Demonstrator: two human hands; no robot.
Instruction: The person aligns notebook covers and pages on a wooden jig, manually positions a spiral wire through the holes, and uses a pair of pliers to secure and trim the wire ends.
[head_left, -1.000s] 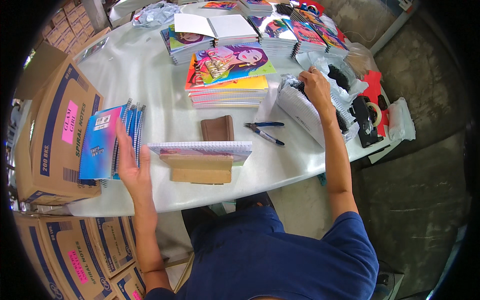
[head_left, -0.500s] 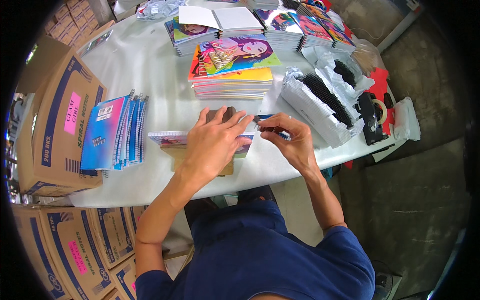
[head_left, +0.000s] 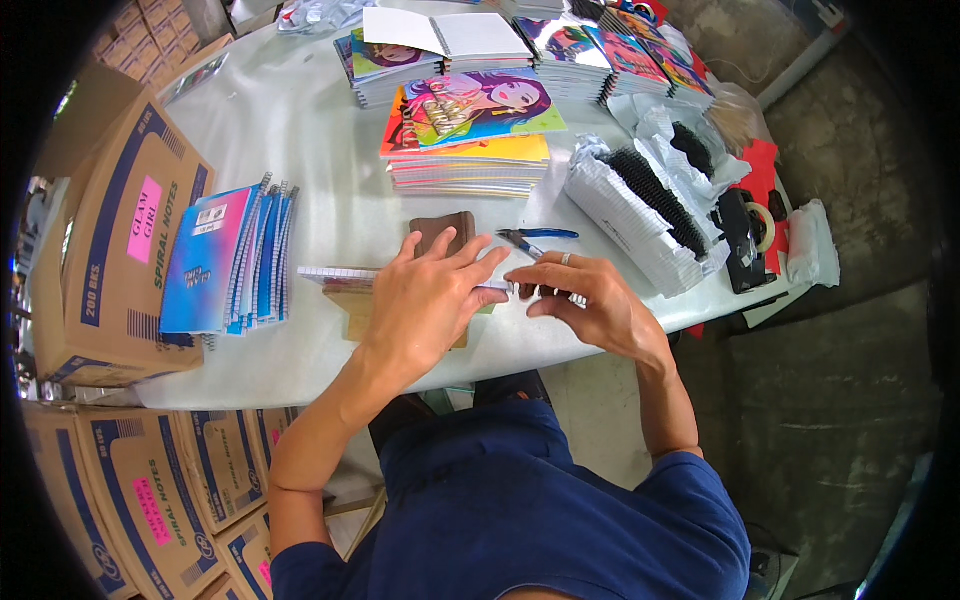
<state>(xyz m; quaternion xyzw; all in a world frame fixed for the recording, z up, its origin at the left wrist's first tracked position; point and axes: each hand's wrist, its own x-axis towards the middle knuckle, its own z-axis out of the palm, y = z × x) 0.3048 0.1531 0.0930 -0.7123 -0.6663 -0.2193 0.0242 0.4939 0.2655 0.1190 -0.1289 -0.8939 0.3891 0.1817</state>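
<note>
Left hand (head_left: 425, 300) lies flat, fingers spread, pressing a white page block (head_left: 335, 274) on a wooden stand (head_left: 358, 312) at the table's near edge. Right hand (head_left: 590, 300) pinches a black spiral coil (head_left: 548, 292) at the block's right end. Blue pliers (head_left: 530, 238) just beyond; brown pad (head_left: 440, 228) behind; blue notebooks (head_left: 225, 260) left.

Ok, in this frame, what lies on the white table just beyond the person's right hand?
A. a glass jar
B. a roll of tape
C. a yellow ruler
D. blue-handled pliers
D: the blue-handled pliers lie on the white table just past the right hand, beside the small brown block.
</note>
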